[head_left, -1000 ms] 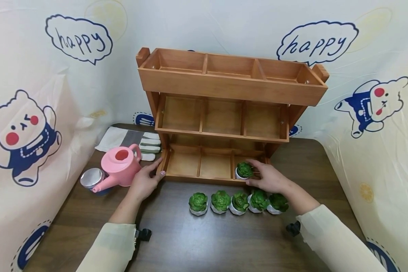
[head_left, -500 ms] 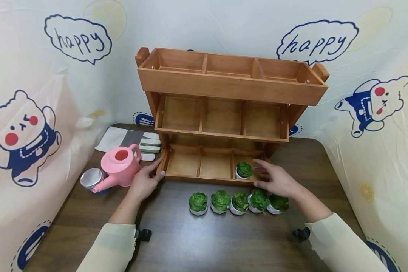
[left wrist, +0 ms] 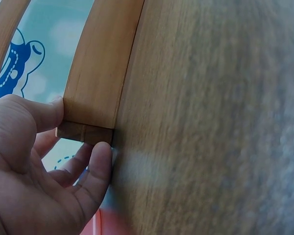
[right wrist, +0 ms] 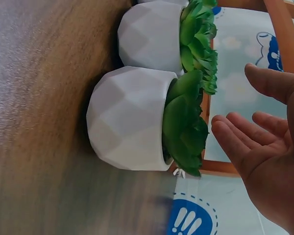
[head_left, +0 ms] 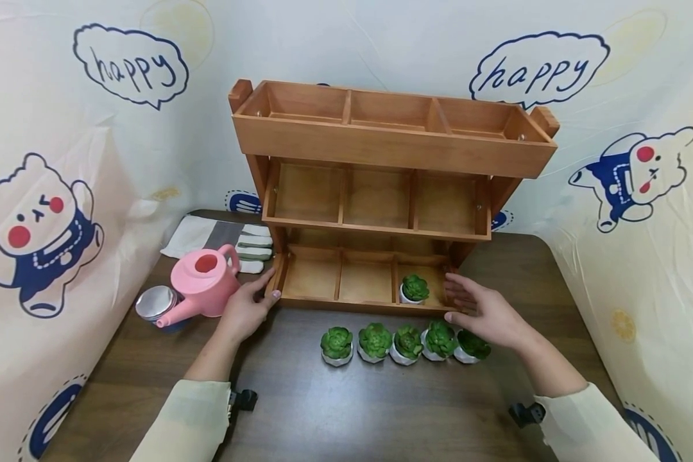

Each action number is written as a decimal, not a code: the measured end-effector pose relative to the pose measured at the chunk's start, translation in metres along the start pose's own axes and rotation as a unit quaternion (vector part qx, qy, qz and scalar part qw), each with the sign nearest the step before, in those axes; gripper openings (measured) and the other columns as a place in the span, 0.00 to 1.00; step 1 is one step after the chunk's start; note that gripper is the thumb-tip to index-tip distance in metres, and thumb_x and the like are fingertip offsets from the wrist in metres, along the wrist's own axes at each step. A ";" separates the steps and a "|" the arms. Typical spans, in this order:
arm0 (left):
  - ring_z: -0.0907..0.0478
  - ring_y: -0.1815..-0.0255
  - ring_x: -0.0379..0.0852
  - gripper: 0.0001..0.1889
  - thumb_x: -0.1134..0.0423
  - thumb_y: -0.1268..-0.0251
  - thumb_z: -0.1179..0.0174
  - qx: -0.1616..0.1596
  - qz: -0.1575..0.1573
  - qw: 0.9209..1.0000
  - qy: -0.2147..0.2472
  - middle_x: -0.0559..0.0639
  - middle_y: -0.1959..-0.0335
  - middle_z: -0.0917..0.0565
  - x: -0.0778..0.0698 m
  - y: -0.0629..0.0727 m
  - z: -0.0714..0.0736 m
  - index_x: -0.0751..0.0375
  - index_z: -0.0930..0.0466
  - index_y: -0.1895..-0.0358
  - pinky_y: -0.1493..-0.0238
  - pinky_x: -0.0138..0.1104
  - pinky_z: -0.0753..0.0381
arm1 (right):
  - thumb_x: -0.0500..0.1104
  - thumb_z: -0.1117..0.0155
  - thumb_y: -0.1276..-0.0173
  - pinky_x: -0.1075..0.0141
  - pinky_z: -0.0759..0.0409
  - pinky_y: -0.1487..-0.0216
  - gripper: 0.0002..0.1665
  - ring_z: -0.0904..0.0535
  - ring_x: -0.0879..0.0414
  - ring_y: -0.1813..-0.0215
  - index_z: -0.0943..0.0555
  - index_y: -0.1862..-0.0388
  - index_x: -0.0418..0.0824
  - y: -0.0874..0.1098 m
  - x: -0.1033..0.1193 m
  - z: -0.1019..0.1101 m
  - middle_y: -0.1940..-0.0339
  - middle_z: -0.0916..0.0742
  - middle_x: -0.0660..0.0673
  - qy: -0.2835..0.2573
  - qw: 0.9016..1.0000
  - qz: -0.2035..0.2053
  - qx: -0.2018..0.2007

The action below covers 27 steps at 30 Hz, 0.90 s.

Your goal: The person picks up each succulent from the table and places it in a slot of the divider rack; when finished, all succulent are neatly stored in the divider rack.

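Observation:
A three-tier wooden plant stand (head_left: 394, 151), each tier split into compartments, stands on the table. My left hand (head_left: 248, 307) holds the left end of its bottom tier; in the left wrist view the thumb (left wrist: 51, 113) lies at one edge of the wood and fingers curl by the end. One potted succulent (head_left: 414, 289) sits upright in the bottom tier's right compartment. My right hand (head_left: 489, 313) is just right of that compartment, fingers spread, holding nothing. Near it, in the right wrist view, is a succulent in a white faceted pot (right wrist: 130, 117), the rightmost of a row on the table.
Several potted succulents (head_left: 375, 342) line up in front of the stand. A pink watering can (head_left: 205, 282), a silver-lidded tin (head_left: 157, 301) and a white, grey and green glove (head_left: 210, 237) are at the left. Printed cloth (head_left: 624, 192) surrounds the table.
My right hand has let go of the succulent in the bottom tier and moved right, away from it. The left hand stays on the stand.

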State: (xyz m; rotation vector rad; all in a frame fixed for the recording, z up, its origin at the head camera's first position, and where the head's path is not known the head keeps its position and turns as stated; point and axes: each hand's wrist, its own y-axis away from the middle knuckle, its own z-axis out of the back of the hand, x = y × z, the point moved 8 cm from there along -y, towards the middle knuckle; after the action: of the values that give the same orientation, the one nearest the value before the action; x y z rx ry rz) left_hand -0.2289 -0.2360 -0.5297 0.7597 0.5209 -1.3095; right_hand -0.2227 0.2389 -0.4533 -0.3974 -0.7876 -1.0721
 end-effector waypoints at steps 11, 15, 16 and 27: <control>0.20 0.72 0.50 0.32 0.50 0.25 0.37 -0.010 -0.012 1.000 0.020 0.61 0.48 0.24 -0.002 0.002 0.000 0.35 0.35 0.20 0.67 0.41 0.20 | 0.45 0.27 0.29 0.45 0.23 0.37 0.41 0.20 0.40 0.34 0.33 0.22 0.38 0.030 -0.006 0.011 0.32 0.19 0.37 0.014 0.998 0.024 -0.050; 0.20 0.72 0.50 0.32 0.49 0.25 0.37 -0.008 -0.006 1.000 0.021 0.61 0.47 0.24 -0.001 0.002 0.000 0.34 0.36 0.20 0.66 0.41 0.19 | 0.47 0.26 0.30 0.51 0.21 0.37 0.39 0.18 0.42 0.36 0.29 0.25 0.38 0.041 -0.009 0.013 0.34 0.17 0.39 0.039 0.997 0.024 -0.059; 0.20 0.72 0.51 0.33 0.49 0.25 0.37 -0.006 -0.004 1.000 0.021 0.61 0.46 0.24 0.000 0.002 0.000 0.34 0.36 0.20 0.66 0.40 0.19 | 0.47 0.26 0.30 0.52 0.21 0.37 0.38 0.18 0.42 0.36 0.28 0.25 0.38 0.043 -0.010 0.013 0.34 0.16 0.40 0.042 0.997 0.021 -0.059; 0.20 0.71 0.51 0.33 0.49 0.25 0.38 -0.004 -0.002 1.000 0.023 0.62 0.43 0.25 0.000 0.001 0.001 0.34 0.37 0.20 0.66 0.40 0.19 | 0.56 0.23 0.35 0.41 0.26 0.36 0.42 0.21 0.39 0.33 0.26 0.27 0.40 0.065 -0.030 0.008 0.32 0.18 0.42 0.047 0.998 -0.023 -0.045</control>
State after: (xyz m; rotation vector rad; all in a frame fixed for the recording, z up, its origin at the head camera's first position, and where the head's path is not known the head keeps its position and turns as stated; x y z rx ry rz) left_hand -0.2275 -0.2366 -0.5293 0.7844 0.5654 -1.2949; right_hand -0.1749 0.2916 -0.4653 -0.4035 -0.6684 -1.1642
